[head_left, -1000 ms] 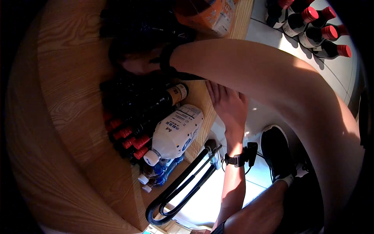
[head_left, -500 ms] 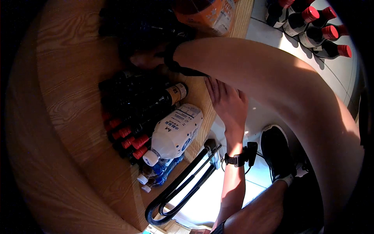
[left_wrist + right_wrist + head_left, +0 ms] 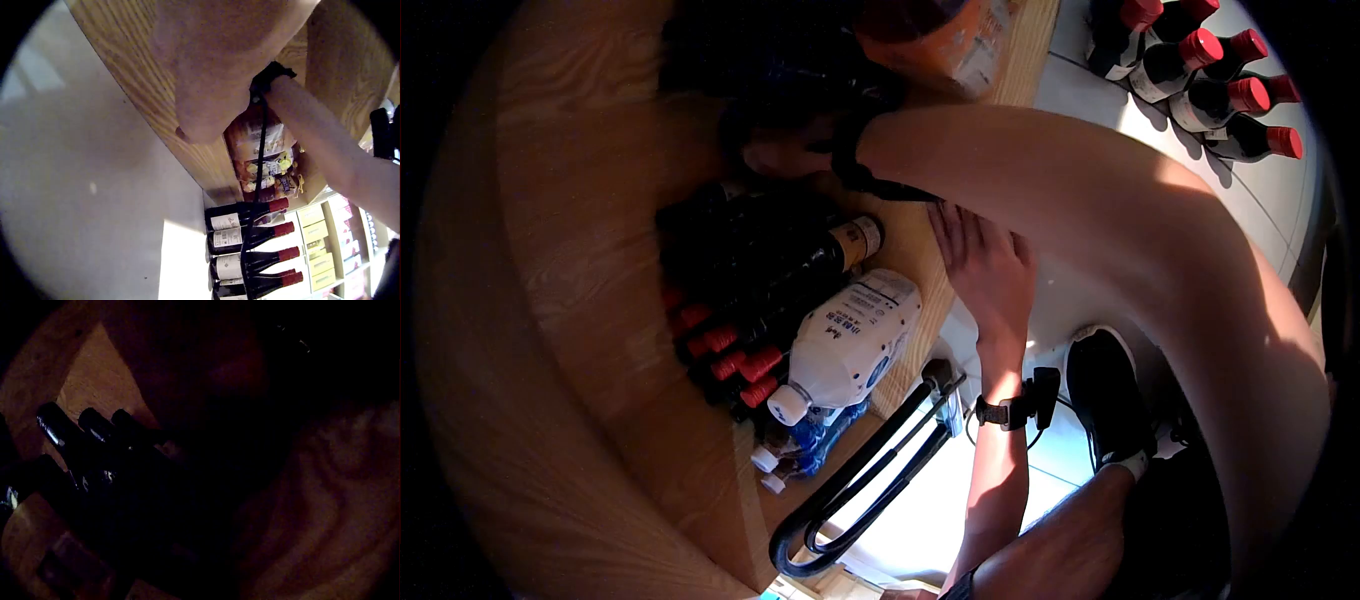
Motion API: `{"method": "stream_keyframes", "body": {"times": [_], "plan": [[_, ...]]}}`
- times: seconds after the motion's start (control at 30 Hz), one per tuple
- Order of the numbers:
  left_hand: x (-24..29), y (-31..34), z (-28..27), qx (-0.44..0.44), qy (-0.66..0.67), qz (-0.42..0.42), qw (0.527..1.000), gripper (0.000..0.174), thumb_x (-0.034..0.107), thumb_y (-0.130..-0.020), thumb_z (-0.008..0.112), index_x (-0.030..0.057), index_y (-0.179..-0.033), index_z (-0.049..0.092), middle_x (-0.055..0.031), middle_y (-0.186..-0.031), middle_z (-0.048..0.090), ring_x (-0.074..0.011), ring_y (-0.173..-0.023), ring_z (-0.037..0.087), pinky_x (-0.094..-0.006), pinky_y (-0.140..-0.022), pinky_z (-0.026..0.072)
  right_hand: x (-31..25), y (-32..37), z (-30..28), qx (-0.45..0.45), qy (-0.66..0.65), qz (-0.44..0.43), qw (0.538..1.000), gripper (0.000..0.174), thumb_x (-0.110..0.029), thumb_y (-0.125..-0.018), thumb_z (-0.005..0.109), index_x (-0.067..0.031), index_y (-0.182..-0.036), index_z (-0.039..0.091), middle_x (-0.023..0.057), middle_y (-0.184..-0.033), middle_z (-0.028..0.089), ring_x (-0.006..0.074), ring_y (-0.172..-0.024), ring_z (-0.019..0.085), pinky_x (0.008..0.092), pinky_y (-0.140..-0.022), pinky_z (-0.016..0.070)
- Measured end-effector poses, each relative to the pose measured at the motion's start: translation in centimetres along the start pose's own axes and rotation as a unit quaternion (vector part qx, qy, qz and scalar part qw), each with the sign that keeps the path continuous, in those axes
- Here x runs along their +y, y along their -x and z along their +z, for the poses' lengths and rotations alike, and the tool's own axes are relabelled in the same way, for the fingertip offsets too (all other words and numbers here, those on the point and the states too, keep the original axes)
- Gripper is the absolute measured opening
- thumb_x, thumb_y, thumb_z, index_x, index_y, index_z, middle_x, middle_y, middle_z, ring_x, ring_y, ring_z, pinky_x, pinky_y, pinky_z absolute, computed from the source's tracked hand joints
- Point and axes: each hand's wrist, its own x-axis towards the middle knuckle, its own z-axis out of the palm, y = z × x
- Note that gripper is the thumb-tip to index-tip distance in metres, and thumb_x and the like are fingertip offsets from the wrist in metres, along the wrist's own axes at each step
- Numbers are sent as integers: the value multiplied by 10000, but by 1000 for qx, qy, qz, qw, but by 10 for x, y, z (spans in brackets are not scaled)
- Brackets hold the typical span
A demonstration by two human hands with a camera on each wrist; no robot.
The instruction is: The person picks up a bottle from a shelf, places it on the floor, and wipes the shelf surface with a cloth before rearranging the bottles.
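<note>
In the head view my left hand (image 3: 992,272) rests at the wooden shelf edge (image 3: 927,240) with its fingers extended; the left wrist view shows this hand (image 3: 215,69) large against the wood. My right hand (image 3: 785,157) reaches over the shelf beneath a black wrist strap, its fingers lost in shadow, so any hold is hidden. Dark bottles lie beside it, one with a tan label (image 3: 858,240), several with red caps (image 3: 760,364). The right wrist view is very dark and shows dark bottle ends (image 3: 56,428) pointing up.
A white bottle (image 3: 855,335) and blue-labelled bottles (image 3: 830,435) lie near the shelf edge. An orange package (image 3: 930,45) is beyond my right forearm. Several red-capped bottles (image 3: 1190,65) stand on the floor tiles. A black looped handle (image 3: 850,490) is below the shelf.
My right hand has drawn back slightly toward the shelf's front edge. My left hand has stayed in place.
</note>
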Motion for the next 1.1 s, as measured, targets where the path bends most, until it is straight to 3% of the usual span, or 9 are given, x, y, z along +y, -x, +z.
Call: {"method": "stream_keyframes", "body": {"times": [0.2,0.27,0.4,0.5,0.57,0.8,0.9,1.0,1.1], "plan": [[-1,1,5,13,-25,-4,1000,494,73,-928,619,-111,-1371,498,-319,-1368,586,-479,-1388,481,-572,-1237,316,-10,-30,21,124,7,-78,989,471,-150,-956,655,-23,-1397,550,176,-1446,549,360,-1375,472,418,-1034,551],[1,0,4,8,-19,-11,1000,495,84,-934,620,-113,-1371,497,-321,-1366,588,-480,-1391,478,-572,-1237,315,-13,-45,-4,18,45,-119,992,524,-139,-960,631,-11,-1448,490,194,-1528,475,395,-1490,351,425,-1113,520],[-1,4,9,-4,-24,-30,999,503,104,-947,621,-122,-1377,489,-324,-1363,592,-482,-1403,466,-573,-1241,310,-29,-48,-18,-14,70,-82,994,495,-103,-948,614,8,-1420,512,189,-1499,501,420,-1462,388,440,-1082,547],[1,1,6,-5,-18,-25,1000,500,109,-953,616,-120,-1379,491,-323,-1365,594,-479,-1405,467,-572,-1245,304,-22,-66,3,-189,295,-60,935,665,-371,-981,639,-132,-1556,407,133,-1636,329,264,-1455,387,420,-1167,391],[2,1,5,-5,-20,-24,1000,497,114,-956,612,-116,-1380,492,-323,-1367,593,-478,-1404,469,-571,-1245,305,-24,-51,-25,-87,109,-66,988,474,-177,-978,589,-46,-1429,528,143,-1506,492,383,-1505,334,467,-1031,580],[1,1,7,7,-31,-14,999,496,124,-962,595,-108,-1387,487,-318,-1361,598,-464,-1387,494,-566,-1245,311,-5,-57,8,-107,112,-48,987,432,-207,-1019,547,-63,-1425,536,112,-1538,468,364,-1522,299,483,-1048,566],[2,-1,6,13,-19,-17,1000,505,111,-952,597,-107,-1392,482,-318,-1363,599,-461,-1385,499,-566,-1245,310,1,-59,8,-175,129,-43,975,430,-207,-1020,538,-63,-1425,533,117,-1559,449,366,-1523,293,479,-1059,553],[2,0,2,-8,-32,-17,999,513,105,-941,600,-106,-1393,482,-320,-1369,595,-461,-1387,495,-565,-1245,309,-2,-50,-4,-114,86,-48,989,429,-236,-1014,558,-61,-1406,561,135,-1539,475,358,-1507,324,473,-1067,540],[2,0,5,13,-22,-15,1000,517,103,-932,603,-109,-1388,483,-324,-1373,589,-464,-1381,499,-564,-1241,316,-1,-47,-22,-238,-34,33,970,398,-224,-1009,564,-55,-1368,600,144,-1495,523,355,-1444,431,471,-1080,523]]}}
